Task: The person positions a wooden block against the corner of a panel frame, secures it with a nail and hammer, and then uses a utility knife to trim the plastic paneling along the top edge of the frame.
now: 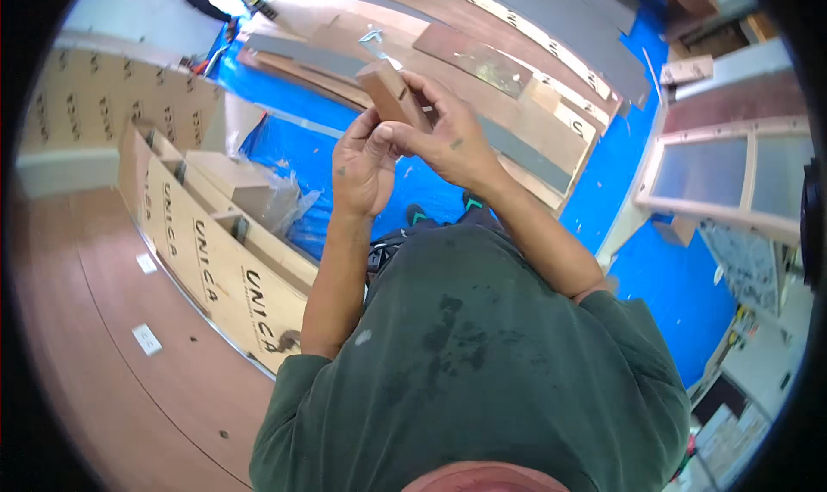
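Note:
Both my hands are raised in front of me around a small reddish-brown wooden block (389, 94). It tilts, with its upper end pointing away from me and a dark slot or mark on its right side. My right hand (450, 139) wraps its right side, thumb across the near end. My left hand (362, 166) closes on the lower left of the block, its fingertips against the wood. The thumbs meet at the near end. The block's underside is hidden by my fingers.
Stacked wooden boards (491, 104) lie ahead on a blue floor sheet (616, 169), with a light-blue tool (370, 37) on top. At left stand a brown panel surface (103, 320), a printed plywood box frame (202, 251) and clear plastic wrap (297, 203). A framed panel (706, 173) leans at right.

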Available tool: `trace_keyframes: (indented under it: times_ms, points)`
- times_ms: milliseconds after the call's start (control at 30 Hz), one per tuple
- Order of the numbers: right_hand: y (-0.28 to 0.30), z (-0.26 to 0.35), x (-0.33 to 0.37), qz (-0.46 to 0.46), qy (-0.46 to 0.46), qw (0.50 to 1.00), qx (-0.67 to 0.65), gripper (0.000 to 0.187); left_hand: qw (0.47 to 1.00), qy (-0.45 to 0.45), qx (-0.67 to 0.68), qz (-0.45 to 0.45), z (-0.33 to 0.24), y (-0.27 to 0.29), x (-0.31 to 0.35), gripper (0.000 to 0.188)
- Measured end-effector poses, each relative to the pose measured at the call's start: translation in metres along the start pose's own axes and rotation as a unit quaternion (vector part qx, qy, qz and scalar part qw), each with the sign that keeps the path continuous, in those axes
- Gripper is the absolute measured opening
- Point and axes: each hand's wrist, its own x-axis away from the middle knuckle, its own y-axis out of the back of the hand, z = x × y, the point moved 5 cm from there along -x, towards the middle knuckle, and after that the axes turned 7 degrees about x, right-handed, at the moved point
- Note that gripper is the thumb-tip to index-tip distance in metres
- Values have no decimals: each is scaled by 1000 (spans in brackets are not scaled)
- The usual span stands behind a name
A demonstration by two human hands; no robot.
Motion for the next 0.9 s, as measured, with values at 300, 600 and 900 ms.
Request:
trace_keyframes:
  times_ms: [300, 600, 900]
  points:
    - [59, -11, 23, -182, 4, 973, 142, 70, 984, 134, 107, 51, 64, -24, -17, 23]
    - [78, -19, 30, -227, -40, 958, 172, 73, 981, 166, 87, 57, 80, -43, -25, 24]
    - [81, -17, 30, -244, -47, 955, 160, 73, 978, 176, 62, 88, 85, -38, -30, 26]
